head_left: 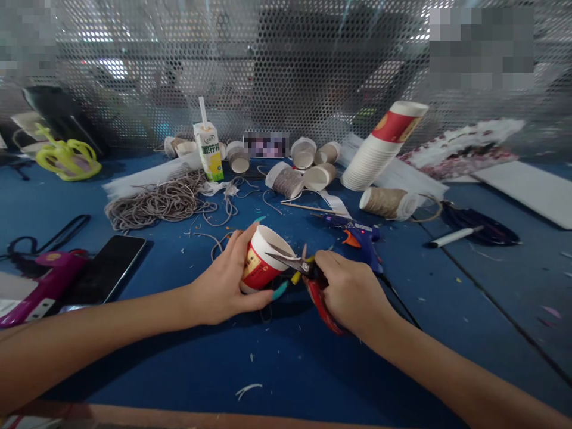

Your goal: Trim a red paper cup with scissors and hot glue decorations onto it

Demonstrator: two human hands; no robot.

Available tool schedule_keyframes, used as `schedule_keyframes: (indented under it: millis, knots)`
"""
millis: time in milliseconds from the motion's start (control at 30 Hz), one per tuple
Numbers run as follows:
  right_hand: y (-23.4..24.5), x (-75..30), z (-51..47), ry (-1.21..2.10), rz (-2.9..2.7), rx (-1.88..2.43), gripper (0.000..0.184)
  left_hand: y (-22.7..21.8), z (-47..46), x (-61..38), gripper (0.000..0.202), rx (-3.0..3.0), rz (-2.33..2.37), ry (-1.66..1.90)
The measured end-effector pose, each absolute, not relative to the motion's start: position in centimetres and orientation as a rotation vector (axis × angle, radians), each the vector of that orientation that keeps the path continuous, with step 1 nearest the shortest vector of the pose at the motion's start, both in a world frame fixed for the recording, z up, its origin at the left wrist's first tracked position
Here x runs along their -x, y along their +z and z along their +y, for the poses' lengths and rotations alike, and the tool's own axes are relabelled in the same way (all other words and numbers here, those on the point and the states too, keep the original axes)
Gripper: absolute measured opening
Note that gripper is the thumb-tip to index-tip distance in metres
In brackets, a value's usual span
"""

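My left hand [223,280] is wrapped round a red and white paper cup [261,262], tilted with its mouth facing right. My right hand [351,289] grips red-handled scissors [308,274]. Their blades are spread apart at the cup's rim, one blade over the opening. Both hands hover just above the blue table [286,363], near its front edge.
A blue glue gun [357,235] lies just behind my right hand. Further back are a heap of twine [156,202], a drink carton [209,152], a leaning stack of paper cups [379,155] and several twine-wrapped cups [386,202]. A phone [107,268] and a pink tool [49,280] lie at left.
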State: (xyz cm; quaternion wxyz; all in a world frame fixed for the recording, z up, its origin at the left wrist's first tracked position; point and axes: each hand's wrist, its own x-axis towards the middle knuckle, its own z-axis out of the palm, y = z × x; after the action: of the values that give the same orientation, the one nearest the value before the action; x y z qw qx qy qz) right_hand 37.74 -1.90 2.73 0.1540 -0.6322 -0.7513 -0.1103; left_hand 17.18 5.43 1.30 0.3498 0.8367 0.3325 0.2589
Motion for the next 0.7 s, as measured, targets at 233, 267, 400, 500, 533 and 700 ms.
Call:
schedule_keyframes:
  millis: [233, 267, 400, 500, 533, 700]
  knots:
    - [3.0, -38.1, -1.4, -0.167, -2.014, 1.753, 0.018, 2.7, 6.5, -17.6, 0.057, -1.511, 0.638, 0.442]
    - [3.2, -38.0, -1.4, -0.169, -2.026, 1.753, 0.018, 2.7, 6.5, -17.7, 0.056, -1.479, 0.649, 0.428]
    - [3.7, -37.5, -1.6, -0.184, -2.062, 1.761, 0.015, 2.5, 6.2, -17.9, 0.06, -1.465, 0.718, 0.46]
    - [3.8, -37.3, -1.6, -0.243, -2.09, 1.771, 0.013, 2.3, 6.0, -17.9, 0.061, -1.478, 0.705, 0.458]
    - [3.8, -37.3, -1.6, -0.266, -2.101, 1.776, 0.013, 2.3, 5.9, -17.9, 0.06, -1.492, 0.703, 0.455]
    - [3.4, -37.9, -1.7, -0.251, -2.141, 1.834, 0.01, 2.8, 5.5, -17.9, 0.056, -1.547, 0.696, 0.432]
